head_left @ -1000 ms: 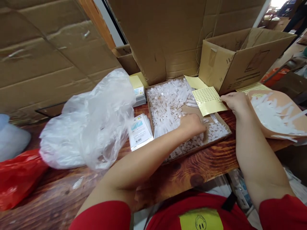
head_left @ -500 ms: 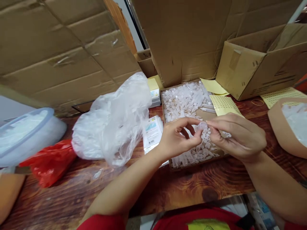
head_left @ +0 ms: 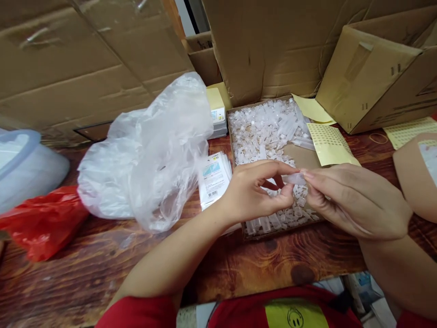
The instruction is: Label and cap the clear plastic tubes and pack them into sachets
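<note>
- A single head-worn camera looks from above the wearer's shirt front [head_left: 246, 315].
- It faces forward and down across the worktop [head_left: 246, 262].
- The shallow tray [head_left: 303, 155] lies near, slightly right of centre; upright cardboard [head_left: 269, 54] closes the top.

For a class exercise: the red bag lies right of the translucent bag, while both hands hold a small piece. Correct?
No: the head view shows the red bag left of the translucent bag. The left hand and right hand do hold the small piece.

Piece [head_left: 294, 179] partly hidden by left hand [head_left: 254, 190] and right hand [head_left: 363, 200], tub [head_left: 48, 161] and bowl [head_left: 411, 177] cut off by edges, card [head_left: 214, 175] print unreadable
</note>
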`<control>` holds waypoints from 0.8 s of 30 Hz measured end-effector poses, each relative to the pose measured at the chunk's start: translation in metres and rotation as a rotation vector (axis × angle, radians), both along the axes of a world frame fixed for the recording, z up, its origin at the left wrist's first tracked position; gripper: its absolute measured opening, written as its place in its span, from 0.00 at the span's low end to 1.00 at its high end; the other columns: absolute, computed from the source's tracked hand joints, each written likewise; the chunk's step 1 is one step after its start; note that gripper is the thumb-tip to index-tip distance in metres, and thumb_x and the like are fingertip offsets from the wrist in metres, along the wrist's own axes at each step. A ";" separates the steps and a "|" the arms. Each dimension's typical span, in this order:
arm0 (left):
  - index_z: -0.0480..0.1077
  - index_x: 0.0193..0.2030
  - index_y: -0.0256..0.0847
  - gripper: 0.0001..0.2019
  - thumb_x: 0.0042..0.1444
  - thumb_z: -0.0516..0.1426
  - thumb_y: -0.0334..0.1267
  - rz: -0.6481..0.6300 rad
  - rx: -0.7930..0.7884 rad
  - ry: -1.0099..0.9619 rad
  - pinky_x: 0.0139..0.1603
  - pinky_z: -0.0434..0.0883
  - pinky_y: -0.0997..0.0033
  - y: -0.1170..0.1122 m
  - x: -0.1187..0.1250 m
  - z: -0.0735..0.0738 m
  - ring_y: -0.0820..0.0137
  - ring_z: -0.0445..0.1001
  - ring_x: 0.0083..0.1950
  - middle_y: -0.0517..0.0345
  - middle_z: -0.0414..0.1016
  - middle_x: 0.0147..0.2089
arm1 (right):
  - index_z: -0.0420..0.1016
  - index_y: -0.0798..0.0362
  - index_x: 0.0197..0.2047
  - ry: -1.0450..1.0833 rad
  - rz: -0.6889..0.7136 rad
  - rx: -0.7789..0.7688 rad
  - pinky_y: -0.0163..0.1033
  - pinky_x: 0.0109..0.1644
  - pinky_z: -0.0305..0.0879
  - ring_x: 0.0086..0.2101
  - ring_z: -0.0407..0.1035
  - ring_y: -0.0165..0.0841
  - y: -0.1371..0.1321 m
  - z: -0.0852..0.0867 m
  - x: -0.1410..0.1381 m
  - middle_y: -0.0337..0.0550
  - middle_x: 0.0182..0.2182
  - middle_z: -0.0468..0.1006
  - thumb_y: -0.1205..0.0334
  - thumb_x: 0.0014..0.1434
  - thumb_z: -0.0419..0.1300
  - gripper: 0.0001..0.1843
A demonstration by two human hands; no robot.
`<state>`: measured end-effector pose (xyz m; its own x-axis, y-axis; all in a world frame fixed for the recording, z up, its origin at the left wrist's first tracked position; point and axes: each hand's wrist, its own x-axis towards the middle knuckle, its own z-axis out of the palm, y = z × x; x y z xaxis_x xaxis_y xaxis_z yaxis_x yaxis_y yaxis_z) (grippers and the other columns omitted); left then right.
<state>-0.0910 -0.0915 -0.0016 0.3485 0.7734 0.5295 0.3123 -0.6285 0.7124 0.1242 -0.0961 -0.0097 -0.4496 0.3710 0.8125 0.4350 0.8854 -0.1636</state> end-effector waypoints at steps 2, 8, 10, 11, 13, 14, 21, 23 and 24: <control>0.82 0.42 0.39 0.10 0.54 0.62 0.32 0.000 0.006 0.013 0.30 0.79 0.81 0.000 0.000 0.000 0.75 0.79 0.30 0.56 0.86 0.38 | 0.81 0.42 0.55 -0.015 0.004 -0.013 0.46 0.46 0.83 0.43 0.84 0.41 -0.001 -0.001 0.001 0.43 0.45 0.87 0.67 0.65 0.64 0.17; 0.82 0.41 0.39 0.09 0.53 0.62 0.31 -0.006 -0.027 0.012 0.31 0.79 0.80 0.000 0.001 0.001 0.75 0.80 0.31 0.55 0.86 0.38 | 0.80 0.44 0.57 -0.041 0.030 -0.025 0.45 0.48 0.83 0.45 0.83 0.41 0.000 -0.002 0.004 0.45 0.46 0.87 0.66 0.65 0.64 0.18; 0.82 0.40 0.40 0.09 0.53 0.63 0.31 0.002 -0.064 0.017 0.31 0.79 0.79 0.000 0.001 0.001 0.74 0.80 0.31 0.55 0.86 0.38 | 0.80 0.46 0.56 -0.066 0.026 0.000 0.46 0.47 0.83 0.44 0.83 0.41 0.001 -0.001 0.004 0.47 0.46 0.87 0.67 0.64 0.65 0.18; 0.82 0.39 0.40 0.08 0.52 0.63 0.32 0.005 -0.083 0.020 0.31 0.79 0.79 0.000 0.001 0.002 0.73 0.80 0.31 0.55 0.86 0.38 | 0.80 0.47 0.55 -0.081 0.019 0.022 0.46 0.46 0.82 0.44 0.83 0.42 0.002 -0.001 0.004 0.47 0.46 0.87 0.67 0.63 0.66 0.18; 0.83 0.38 0.40 0.08 0.51 0.64 0.32 0.004 -0.104 0.015 0.31 0.80 0.78 0.000 0.002 0.002 0.73 0.80 0.31 0.55 0.86 0.37 | 0.80 0.47 0.54 -0.101 0.003 0.068 0.45 0.44 0.82 0.42 0.83 0.41 0.004 0.000 0.002 0.46 0.45 0.87 0.67 0.62 0.67 0.17; 0.83 0.38 0.40 0.08 0.51 0.64 0.32 0.001 -0.104 0.006 0.31 0.80 0.78 0.000 0.002 0.002 0.73 0.80 0.30 0.56 0.86 0.36 | 0.81 0.46 0.52 -0.101 -0.004 0.082 0.45 0.43 0.82 0.42 0.83 0.40 0.004 0.000 0.002 0.45 0.44 0.87 0.67 0.61 0.67 0.16; 0.82 0.41 0.39 0.10 0.52 0.63 0.32 -0.023 -0.113 -0.016 0.32 0.80 0.78 -0.001 0.002 -0.001 0.72 0.81 0.33 0.56 0.86 0.38 | 0.80 0.45 0.45 -0.047 0.066 0.081 0.41 0.40 0.77 0.42 0.82 0.37 0.002 0.002 -0.008 0.41 0.43 0.86 0.70 0.63 0.64 0.11; 0.82 0.42 0.40 0.10 0.53 0.62 0.32 -0.031 -0.072 0.029 0.34 0.80 0.77 0.002 -0.004 0.003 0.72 0.81 0.35 0.56 0.86 0.40 | 0.79 0.44 0.45 0.008 0.130 0.004 0.41 0.39 0.77 0.41 0.81 0.36 0.007 0.001 -0.007 0.41 0.43 0.86 0.70 0.63 0.65 0.11; 0.81 0.43 0.40 0.11 0.54 0.62 0.32 -0.031 -0.037 0.072 0.36 0.80 0.76 0.004 -0.008 0.005 0.71 0.82 0.36 0.55 0.86 0.42 | 0.79 0.43 0.45 0.061 0.154 -0.058 0.41 0.39 0.77 0.40 0.81 0.36 0.013 0.000 -0.004 0.42 0.43 0.85 0.68 0.61 0.67 0.11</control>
